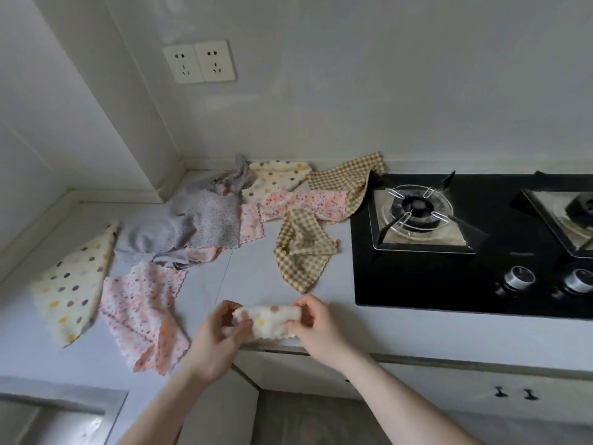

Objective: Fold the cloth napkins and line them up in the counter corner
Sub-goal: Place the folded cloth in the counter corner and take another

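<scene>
Second burner (574, 216) cut off by the right edge, only its near half showing. Sink (61, 412) cropped at the bottom left corner. Both forearms running out of the bottom edge. Cream dotted napkin (268, 322) partly hidden behind the fingers (239, 326) of the left hand (215, 340) and the right hand (316, 326) (fold count impossible to tell). Grey napkin (199, 223) partly buried under the pink floral napkin (252, 224). Cupboard handles (515, 394) too small and blurred to make out.
</scene>
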The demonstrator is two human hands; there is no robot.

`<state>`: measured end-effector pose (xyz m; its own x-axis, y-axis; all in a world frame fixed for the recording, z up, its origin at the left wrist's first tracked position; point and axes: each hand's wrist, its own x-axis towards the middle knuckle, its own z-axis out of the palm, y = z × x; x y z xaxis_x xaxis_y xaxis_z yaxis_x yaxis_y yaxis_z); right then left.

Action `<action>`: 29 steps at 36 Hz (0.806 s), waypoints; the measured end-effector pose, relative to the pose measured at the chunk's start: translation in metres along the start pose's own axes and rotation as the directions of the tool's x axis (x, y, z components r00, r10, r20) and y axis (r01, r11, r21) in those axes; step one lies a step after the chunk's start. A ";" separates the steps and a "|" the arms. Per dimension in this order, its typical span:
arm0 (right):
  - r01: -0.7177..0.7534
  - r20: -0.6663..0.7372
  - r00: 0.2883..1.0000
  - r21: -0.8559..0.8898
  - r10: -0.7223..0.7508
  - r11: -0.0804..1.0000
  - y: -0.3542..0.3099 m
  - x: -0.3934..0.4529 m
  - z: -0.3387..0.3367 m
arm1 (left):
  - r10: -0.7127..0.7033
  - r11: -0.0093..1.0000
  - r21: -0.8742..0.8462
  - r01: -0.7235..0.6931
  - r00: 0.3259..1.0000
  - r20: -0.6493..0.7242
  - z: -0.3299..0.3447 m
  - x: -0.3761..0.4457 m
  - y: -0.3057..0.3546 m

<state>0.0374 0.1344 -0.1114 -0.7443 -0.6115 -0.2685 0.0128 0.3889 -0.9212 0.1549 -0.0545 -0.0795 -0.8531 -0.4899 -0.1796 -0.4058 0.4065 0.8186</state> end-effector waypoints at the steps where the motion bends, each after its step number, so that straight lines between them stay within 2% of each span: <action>1: -0.036 -0.009 0.999 0.029 0.036 0.999 -0.010 -0.014 -0.007 | 0.000 1.000 -0.003 0.000 1.000 0.012 -0.003 -0.010 0.015; 6: -0.113 -0.019 0.993 0.113 0.116 0.987 -0.071 -0.107 -0.055 | 0.041 0.986 -0.164 -0.027 0.996 0.082 -0.021 -0.069 0.104; 9: -0.115 -0.086 0.988 0.151 0.129 0.982 -0.102 -0.158 -0.086 | 0.133 0.971 -0.221 -0.093 0.976 0.173 -0.023 -0.092 0.150; 14: -0.078 -0.239 0.966 0.111 0.103 0.991 -0.138 -0.220 -0.133 | 0.261 0.951 -0.235 -0.202 0.931 0.255 -0.006 -0.100 0.209; 18: -0.065 -0.395 0.913 0.109 0.103 0.992 -0.151 -0.252 -0.170 | 0.368 0.923 -0.245 -0.296 0.864 0.344 0.018 -0.100 0.255; 23: -0.078 -0.513 0.850 0.100 0.119 0.992 -0.153 -0.287 -0.216 | 0.467 0.884 -0.227 -0.409 0.773 0.429 0.050 -0.102 0.313; 29: -0.073 -0.599 0.792 0.098 0.117 0.992 -0.134 -0.327 -0.278 | 0.485 0.874 -0.224 -0.432 0.731 0.480 0.109 -0.114 0.371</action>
<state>0.0940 0.4740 0.1779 -0.9880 -0.0258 -0.1521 0.1325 0.3627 -0.9224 0.0654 0.2362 0.1850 -0.9778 0.2093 0.0035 0.0875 0.3937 0.9151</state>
